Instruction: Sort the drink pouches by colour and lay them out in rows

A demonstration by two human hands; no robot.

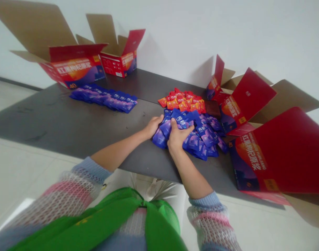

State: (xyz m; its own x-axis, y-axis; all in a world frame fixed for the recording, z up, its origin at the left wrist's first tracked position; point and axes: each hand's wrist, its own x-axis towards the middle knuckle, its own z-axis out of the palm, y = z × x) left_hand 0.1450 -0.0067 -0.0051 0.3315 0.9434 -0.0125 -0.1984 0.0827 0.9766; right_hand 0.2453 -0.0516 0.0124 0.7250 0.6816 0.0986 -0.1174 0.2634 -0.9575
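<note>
A loose heap of blue sachets [201,134] lies on the dark grey table [70,122] in front of me. My left hand [152,126] grips the heap's left side, fingers curled around a few packets. My right hand [177,135] presses on top of the same bunch, fingers wrapped over it. Just behind the heap sits a smaller pile of red and orange sachets [184,101]. A tidy row of blue sachets [105,97] lies at the table's far left.
Open red and blue cardboard boxes stand around: two at the back left [75,68] [119,61], one at the back right [234,104] and a large one at the near right [277,157]. A white wall rises behind the table.
</note>
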